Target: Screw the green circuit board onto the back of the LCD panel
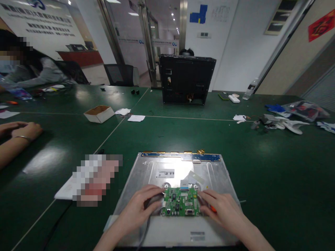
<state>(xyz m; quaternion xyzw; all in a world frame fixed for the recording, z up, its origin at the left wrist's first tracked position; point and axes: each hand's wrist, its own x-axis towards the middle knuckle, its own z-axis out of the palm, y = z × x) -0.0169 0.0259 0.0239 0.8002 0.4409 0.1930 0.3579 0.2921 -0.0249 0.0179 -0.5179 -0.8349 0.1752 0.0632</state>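
Observation:
A silver metal display panel [146, 174] lies face down on the green table in front of me. A small green circuit board [180, 202] rests on its near half. My left hand [140, 209] touches the board's left edge, fingers curled over a grey cable. My right hand [222, 209] presses at the board's right edge, with something orange just visible under its fingers. A blue strip board [180, 157] runs along the panel's far edge.
A black monitor back cover [186, 78] stands upright at the far middle. A small cardboard box [99, 113] and paper scraps lie to the left. Another person's hands [18, 130] rest at the left edge. Bags, a bottle and loose parts sit at the right.

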